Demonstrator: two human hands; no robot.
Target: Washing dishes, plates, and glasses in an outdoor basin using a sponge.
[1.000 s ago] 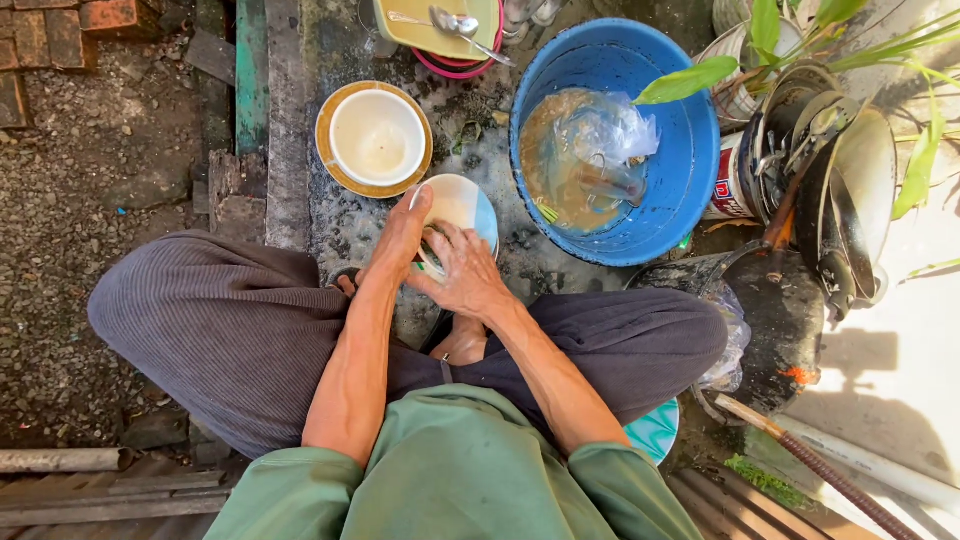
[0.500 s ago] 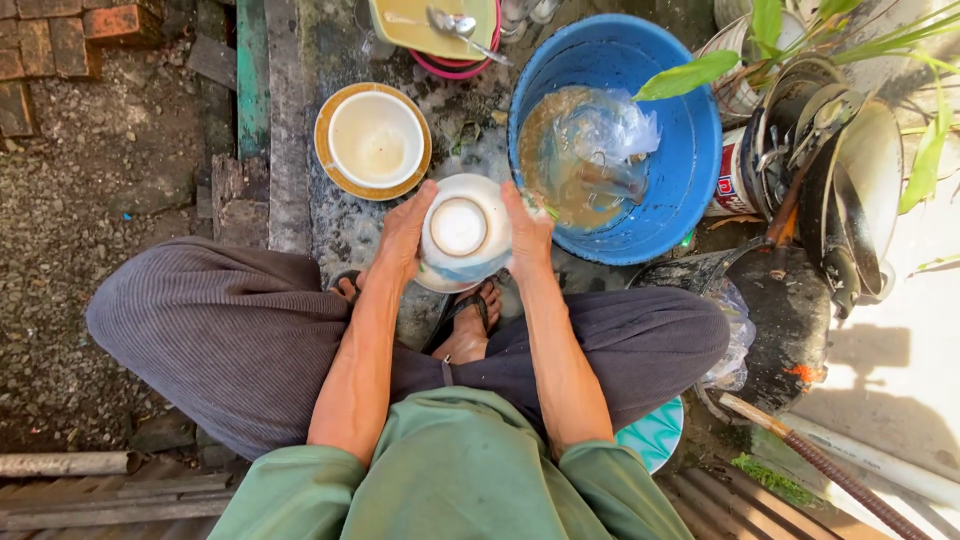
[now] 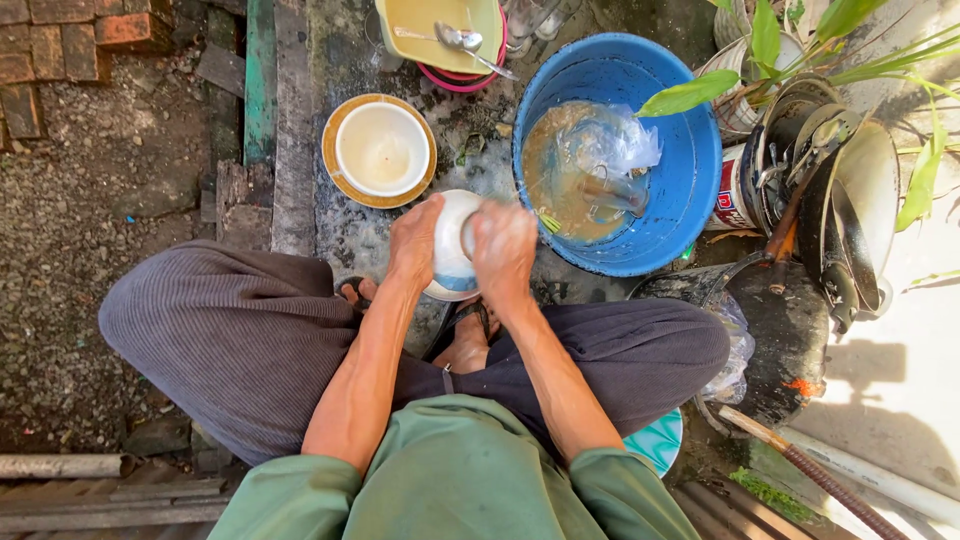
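Note:
I hold a white bowl with a blue band point(image 3: 450, 262) upside down over wet concrete, between my knees. My left hand point(image 3: 414, 240) grips its left side. My right hand point(image 3: 503, 248), soapy and blurred, lies over the bowl's base and right side; whether it holds a scrubber cannot be told. A white bowl point(image 3: 381, 149) sits on a yellow-rimmed plate point(image 3: 332, 170) just beyond my left hand.
A blue basin point(image 3: 685, 175) of murky water with a plastic bag and a glass stands to the right. A yellow tray with a spoon point(image 3: 440, 30) lies at the top. Dark pans and lids point(image 3: 830, 190) are stacked at the right, under green leaves.
The bowl was turned from open side up to upside down. My right hand moved from inside it, to its right rim, then across its base.

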